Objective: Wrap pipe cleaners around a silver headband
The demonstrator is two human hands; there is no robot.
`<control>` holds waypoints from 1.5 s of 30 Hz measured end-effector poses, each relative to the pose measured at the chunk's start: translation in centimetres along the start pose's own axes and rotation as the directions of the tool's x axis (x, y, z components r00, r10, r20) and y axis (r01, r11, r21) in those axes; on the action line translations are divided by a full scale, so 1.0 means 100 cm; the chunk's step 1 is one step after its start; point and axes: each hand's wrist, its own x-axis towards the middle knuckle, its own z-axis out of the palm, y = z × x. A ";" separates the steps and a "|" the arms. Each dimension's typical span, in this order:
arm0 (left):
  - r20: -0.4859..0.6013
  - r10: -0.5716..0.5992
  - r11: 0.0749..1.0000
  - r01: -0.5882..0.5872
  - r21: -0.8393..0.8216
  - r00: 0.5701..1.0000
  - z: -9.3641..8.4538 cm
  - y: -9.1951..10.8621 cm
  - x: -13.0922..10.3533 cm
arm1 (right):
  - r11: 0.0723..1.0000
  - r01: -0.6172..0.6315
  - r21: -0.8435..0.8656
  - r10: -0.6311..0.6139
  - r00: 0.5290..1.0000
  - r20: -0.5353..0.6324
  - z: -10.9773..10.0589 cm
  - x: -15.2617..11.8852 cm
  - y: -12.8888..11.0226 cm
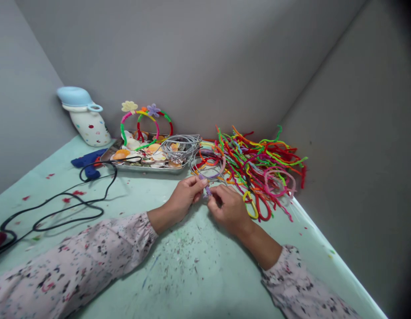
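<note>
The left hand (185, 195) pinches a small piece of purple pipe cleaner (205, 184) between thumb and fingertips, over the pale green tabletop (192, 274). The right hand (228, 208) is bent in close beside it, thumb and forefinger nearly together at the lower end of the purple piece — whether they grip it too, I cannot tell. Both wrists come out of gathered, flower-patterned sleeves (102, 257).

Just beyond the hands lie loops of grey wire (182, 147); part of them rests on a metal tray (149, 169) of seashells (155, 150), ahead of the left hand. Two hoops wrapped in coloured pipe cleaner stand up at that tray, one topped with a cream flower (129, 106), the other near a purple flower (153, 110).

Ahead and to the right of the right hand spreads a tangled heap of pipe cleaners (255, 155) — red, green, orange, yellow and pink. Scissors (258, 207) with one yellow and one red handle lie at its near edge, just beside the right hand, and a pink ring (280, 182) lies on the heap.

Well to the left of the left hand are a blue glue gun (89, 163), a looping black cable (72, 217) and a white bottle (91, 126) with a light blue lid, standing near the wall.
</note>
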 end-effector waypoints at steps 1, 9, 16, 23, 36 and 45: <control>0.000 -0.001 1.000 0.001 0.000 1.000 0.000 0.000 0.000 | 1.000 0.003 -0.009 -0.003 1.000 -0.007 0.001 0.000 0.000; 0.020 0.005 1.000 -0.006 0.022 1.000 0.000 -0.001 0.000 | 0.993 0.039 -0.109 -0.045 0.998 -0.053 0.002 0.001 -0.002; 0.012 0.005 1.000 -0.005 0.014 1.000 0.001 0.000 0.000 | 0.983 0.061 -0.175 -0.075 0.994 -0.076 0.003 0.001 -0.001; 0.015 0.014 1.000 -0.014 0.003 1.000 0.001 -0.001 -0.001 | 0.986 0.052 -0.161 -0.066 0.994 -0.085 0.004 0.001 -0.001; -0.050 0.013 0.993 -0.019 -0.114 0.999 -0.001 0.004 0.001 | 0.986 -0.092 0.141 0.099 0.994 -0.038 -0.003 0.003 0.002; 0.026 0.019 1.000 -0.018 -0.018 0.999 0.000 0.000 -0.002 | 0.967 -0.144 0.209 0.158 0.986 -0.052 -0.002 0.002 0.002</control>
